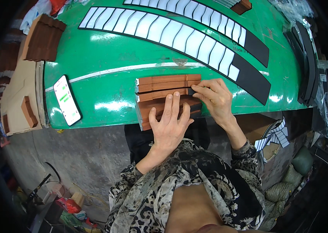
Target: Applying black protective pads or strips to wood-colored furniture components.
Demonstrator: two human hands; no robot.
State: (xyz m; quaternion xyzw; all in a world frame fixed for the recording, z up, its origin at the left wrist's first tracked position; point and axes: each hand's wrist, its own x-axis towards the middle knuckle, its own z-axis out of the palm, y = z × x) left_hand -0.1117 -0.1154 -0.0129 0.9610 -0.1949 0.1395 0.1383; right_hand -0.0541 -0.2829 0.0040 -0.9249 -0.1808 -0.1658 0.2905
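A stack of brown, ridged slats (167, 82) with grey ends lies at the front edge of the green table. My left hand (169, 126) rests on the nearer slats with its fingers spread. At the stack's right end, my right hand (215, 95) has thumb and forefinger pinched on the dark tip of a slat. What lies under my left palm is hidden. Beyond the stack are two curved black strips: a nearer one (252, 79) and a farther one (257, 48), both mostly covered with white, wavy-edged pieces.
A lit phone (67, 100) lies on the table (105, 83) to the left. More brown slats (44, 37) are stacked beside cardboard (22, 87) at far left. Black curved strips (305, 64) and clear plastic wrap are at the right edge. Below stands an open carton (255, 126) with white scraps.
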